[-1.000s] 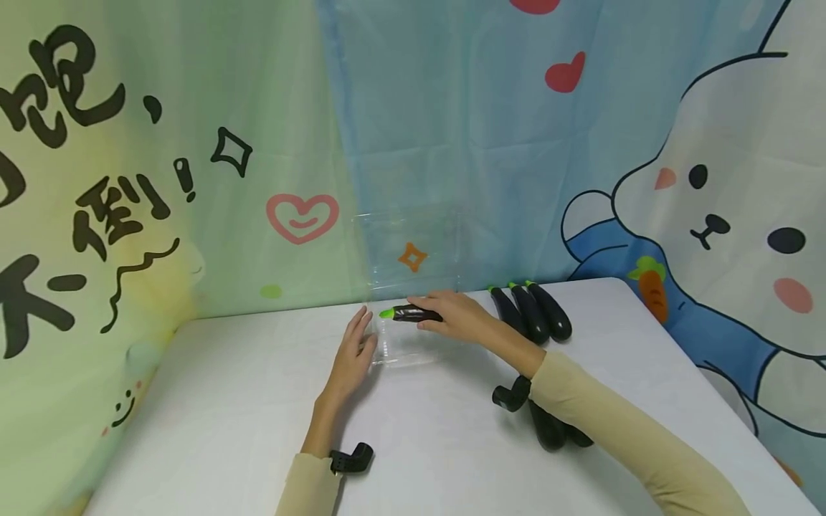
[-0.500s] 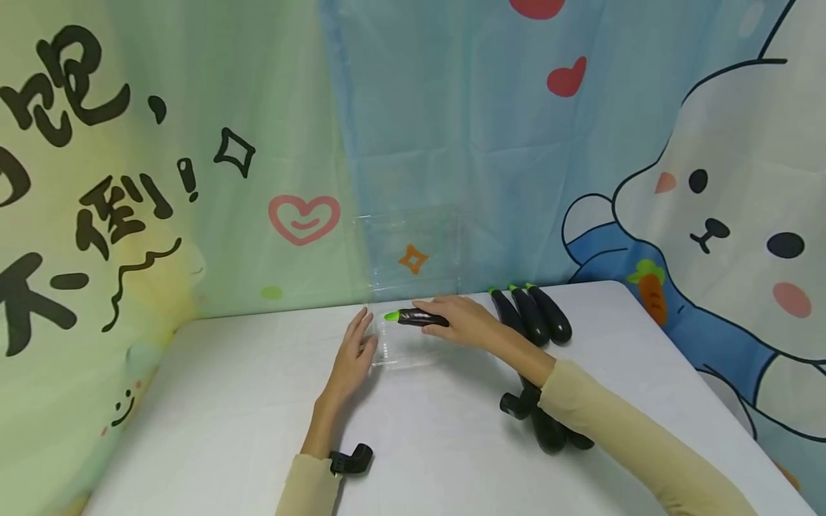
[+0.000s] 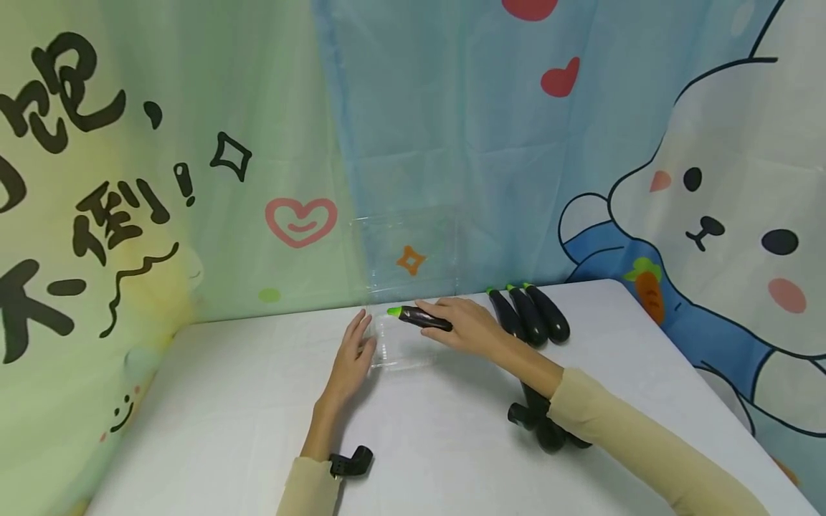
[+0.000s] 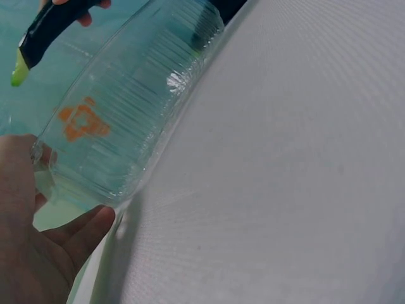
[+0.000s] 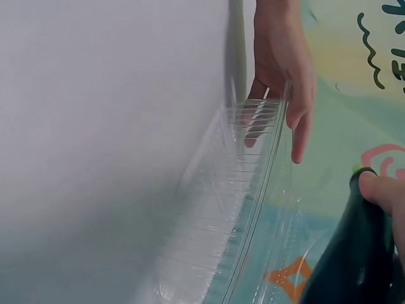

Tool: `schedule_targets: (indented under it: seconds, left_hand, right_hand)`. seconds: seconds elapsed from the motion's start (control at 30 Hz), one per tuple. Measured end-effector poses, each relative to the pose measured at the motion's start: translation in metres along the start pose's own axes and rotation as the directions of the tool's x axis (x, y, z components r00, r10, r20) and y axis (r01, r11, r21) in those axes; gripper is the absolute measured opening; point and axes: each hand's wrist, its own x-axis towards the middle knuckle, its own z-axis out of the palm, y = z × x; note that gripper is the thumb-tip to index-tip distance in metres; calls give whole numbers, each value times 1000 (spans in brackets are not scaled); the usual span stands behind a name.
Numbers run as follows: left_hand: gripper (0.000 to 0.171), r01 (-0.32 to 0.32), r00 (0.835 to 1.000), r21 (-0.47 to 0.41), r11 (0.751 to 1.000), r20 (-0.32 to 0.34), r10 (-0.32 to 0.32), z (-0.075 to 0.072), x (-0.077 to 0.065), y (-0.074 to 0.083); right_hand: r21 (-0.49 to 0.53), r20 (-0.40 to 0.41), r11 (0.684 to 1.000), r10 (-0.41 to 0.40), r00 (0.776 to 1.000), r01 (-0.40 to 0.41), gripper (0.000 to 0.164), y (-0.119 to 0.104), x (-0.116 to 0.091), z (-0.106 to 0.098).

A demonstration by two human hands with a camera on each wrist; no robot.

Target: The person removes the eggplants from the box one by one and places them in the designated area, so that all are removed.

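Note:
My right hand [image 3: 467, 326] grips a dark purple eggplant [image 3: 422, 317] with a bright green stem end that points left. It hangs above a clear plastic box [image 3: 403, 352] whose lid [image 3: 413, 222] stands raised at the back. Straight fingers of my left hand [image 3: 351, 358] rest at the box's left end. In the left wrist view the thumb touches the ribbed box [image 4: 142, 107] near its lower corner. The right wrist view shows the held eggplant [image 5: 354, 247] close up, apart from the box. The box's right part is hidden behind my right hand.
Three eggplants [image 3: 529, 315] lie side by side at the back right of the white table [image 3: 258, 416]. More eggplants [image 3: 548, 433] lie nearer, partly covered by my right sleeve [image 3: 632, 430]. A printed curtain [image 3: 413, 143] hangs behind the table's back edge.
My right hand has drawn slightly right with the eggplant, whose body now slopes down toward the palm. My left hand stays at the box's end.

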Motion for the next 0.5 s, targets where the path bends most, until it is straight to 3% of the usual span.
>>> schedule_targets:
  seconds: [0.27,0.5]
  left_hand:
    - [51,0,1000,-15,1000,-6,0,0,-1,1]
    - [50,0,1000,-31,1000,-1,-1,0,0,1]
  right_hand:
    - [-4,-177,1000,-24,984,23,50,-5,-9,0]
    - [62,-172,998,26,985,-16,46,-6,-16,-3]
